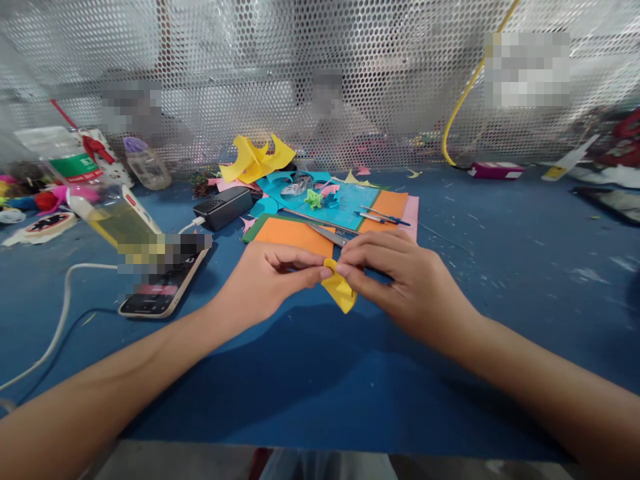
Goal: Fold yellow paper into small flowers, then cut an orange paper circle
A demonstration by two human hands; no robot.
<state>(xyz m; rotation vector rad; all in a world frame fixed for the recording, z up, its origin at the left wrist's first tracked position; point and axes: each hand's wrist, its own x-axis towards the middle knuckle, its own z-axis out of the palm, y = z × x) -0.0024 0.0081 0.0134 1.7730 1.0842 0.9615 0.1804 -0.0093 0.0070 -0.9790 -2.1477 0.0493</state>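
Note:
A small folded piece of yellow paper [342,293] is held up above the blue table, its lower end narrowing to a point. My left hand [273,273] pinches its upper left edge between thumb and forefinger. From the other side my right hand [400,273] grips the top right edge, thumb in front, the two thumb tips almost meeting. Behind the hands lie scissors [327,235], partly covered by the right hand, on orange paper [285,233]. Part of the fold is hidden by my fingers.
Cut blue paper [350,203], yellow scraps [257,160] and pens [383,217] lie at the back centre. On the left are a phone [170,280] with a white cable [67,293], a black box [223,208] and a bottle [107,207]. Perforated metal [390,60] rises behind the table.

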